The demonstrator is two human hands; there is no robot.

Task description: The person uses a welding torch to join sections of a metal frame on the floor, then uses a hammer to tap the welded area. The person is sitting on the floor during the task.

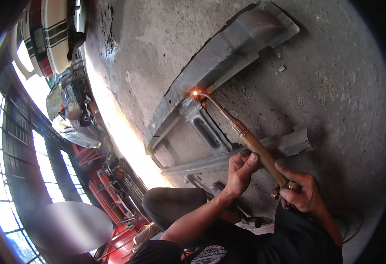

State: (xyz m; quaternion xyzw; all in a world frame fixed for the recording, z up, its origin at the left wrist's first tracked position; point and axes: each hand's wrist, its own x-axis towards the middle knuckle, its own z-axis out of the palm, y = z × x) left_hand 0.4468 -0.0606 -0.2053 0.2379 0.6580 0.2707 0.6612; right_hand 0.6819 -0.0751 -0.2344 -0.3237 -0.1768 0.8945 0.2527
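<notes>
A long bent grey metal panel (224, 53) lies on the concrete floor, joined by a slotted cross piece (208, 127) to a lower metal strip (188, 167). The curved tip of a brass cutting or welding torch (259, 149) is at the joint, where a small orange-white glow (195, 93) shows. My left hand (240, 174) is closed at the middle of the torch handle, with a small red and black item by its thumb, too hidden to name. My right hand (301, 191) grips the back end of the torch by its brass valve knobs.
My bent left knee (171, 204) is below the metal pieces. A reddish hose (353, 220) lies at the lower right. A striped vehicle (47, 31), covered machinery (69, 110) and red metal racks (102, 189) stand at the left, near barred windows. Bright light falls across the floor's left side.
</notes>
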